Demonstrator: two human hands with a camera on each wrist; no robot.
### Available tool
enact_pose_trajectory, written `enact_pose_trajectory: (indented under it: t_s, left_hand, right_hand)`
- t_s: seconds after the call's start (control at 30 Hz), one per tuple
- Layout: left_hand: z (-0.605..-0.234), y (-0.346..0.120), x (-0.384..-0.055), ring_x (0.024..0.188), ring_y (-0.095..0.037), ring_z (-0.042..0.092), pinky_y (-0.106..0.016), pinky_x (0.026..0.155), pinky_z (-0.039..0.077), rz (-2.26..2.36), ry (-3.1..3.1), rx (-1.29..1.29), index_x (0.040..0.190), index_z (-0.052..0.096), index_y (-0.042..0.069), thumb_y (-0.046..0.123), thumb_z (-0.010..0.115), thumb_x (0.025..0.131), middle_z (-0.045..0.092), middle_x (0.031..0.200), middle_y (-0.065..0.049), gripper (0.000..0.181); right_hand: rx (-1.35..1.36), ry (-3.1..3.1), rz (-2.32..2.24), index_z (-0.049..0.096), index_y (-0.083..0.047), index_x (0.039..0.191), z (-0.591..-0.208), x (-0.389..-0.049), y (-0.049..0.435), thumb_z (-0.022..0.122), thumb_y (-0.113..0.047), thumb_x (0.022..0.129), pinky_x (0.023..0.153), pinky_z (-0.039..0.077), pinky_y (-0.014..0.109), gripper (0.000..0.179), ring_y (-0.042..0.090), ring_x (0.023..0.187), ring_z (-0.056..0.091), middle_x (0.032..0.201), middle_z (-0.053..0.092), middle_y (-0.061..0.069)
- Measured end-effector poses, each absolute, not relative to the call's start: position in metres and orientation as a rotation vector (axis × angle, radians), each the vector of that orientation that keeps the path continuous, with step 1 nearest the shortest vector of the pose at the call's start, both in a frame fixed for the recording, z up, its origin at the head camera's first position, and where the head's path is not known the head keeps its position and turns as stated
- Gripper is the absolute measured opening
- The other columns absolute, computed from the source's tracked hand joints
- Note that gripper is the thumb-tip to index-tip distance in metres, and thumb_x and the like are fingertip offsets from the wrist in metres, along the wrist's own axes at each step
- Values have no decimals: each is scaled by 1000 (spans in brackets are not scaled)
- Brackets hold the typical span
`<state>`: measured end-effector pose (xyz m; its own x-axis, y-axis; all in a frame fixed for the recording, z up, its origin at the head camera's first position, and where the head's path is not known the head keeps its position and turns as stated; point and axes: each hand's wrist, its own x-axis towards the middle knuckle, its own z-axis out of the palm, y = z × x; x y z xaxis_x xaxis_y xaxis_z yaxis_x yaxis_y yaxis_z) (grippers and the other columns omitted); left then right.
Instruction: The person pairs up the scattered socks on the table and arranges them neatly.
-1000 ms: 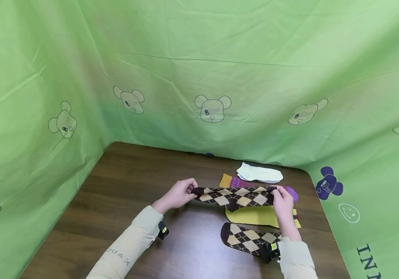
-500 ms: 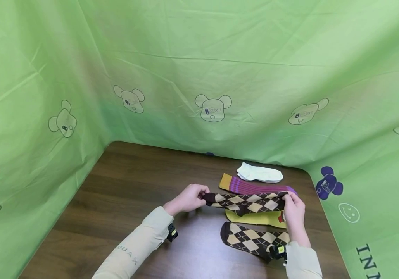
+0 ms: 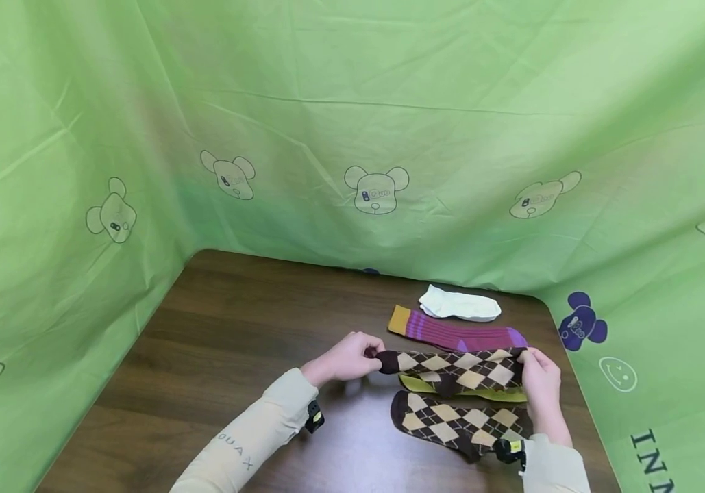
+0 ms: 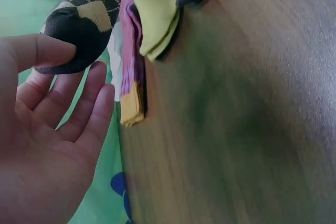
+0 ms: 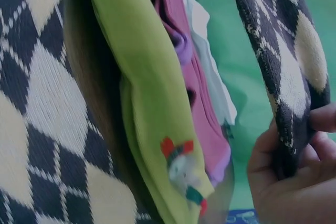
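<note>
A dark brown argyle sock with cream diamonds is stretched level between both hands, above the table. My left hand pinches its dark toe between thumb and fingers; the left wrist view shows the thumb on top of the toe. At the other end my right hand grips the cuff, with the fingers curled round the edge in the right wrist view. Beneath the held sock lies a yellow-green sock with a small figure on it, mostly covered in the head view. A matching argyle sock lies nearest me.
Magenta socks with a mustard end lie behind the yellow-green one. White socks lie farther back, near the green curtain. The brown wooden table extends to the left, and curtain surrounds it on the visible sides.
Both hands have moved right and slightly toward me, carrying the stretched argyle sock from over the magenta socks to over the yellow-green sock. The other socks have stayed put.
</note>
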<state>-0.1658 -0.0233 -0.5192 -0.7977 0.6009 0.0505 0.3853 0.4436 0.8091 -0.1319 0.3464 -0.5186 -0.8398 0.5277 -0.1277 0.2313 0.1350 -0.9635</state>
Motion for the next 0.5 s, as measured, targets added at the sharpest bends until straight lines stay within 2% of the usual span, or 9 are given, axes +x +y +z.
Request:
enact_pose_trajectory:
  t_s: [0.13, 0.4, 0.5]
  left_hand:
    - [-522, -17, -162, 61, -1, 52, -19, 63, 42, 1290, 2387, 848, 77, 67, 15, 3, 66, 81, 59, 65, 14, 12]
    - [-530, 0, -151, 60, -2, 55, -17, 63, 41, 1328, 2268, 820, 80, 67, 12, 3, 66, 82, 62, 64, 14, 9]
    - [-531, 5, -147, 59, -7, 63, -22, 64, 51, 1375, 2160, 766, 82, 68, 9, 1, 66, 84, 67, 65, 10, 8]
  right_hand:
    - [-680, -2195, 1864, 67, -13, 69, -522, -130, 359, 51, -5, 88, 60, 44, 23, 26, 8, 68, 50, 72, 57, -7]
    - [-659, -2537, 1807, 64, -13, 71, -517, -119, 386, 48, -5, 89, 64, 47, 24, 25, 8, 70, 51, 73, 56, -8]
    - [-610, -2621, 1911, 64, -11, 74, -515, -112, 396, 45, -1, 90, 62, 50, 25, 26, 8, 67, 54, 74, 58, -5]
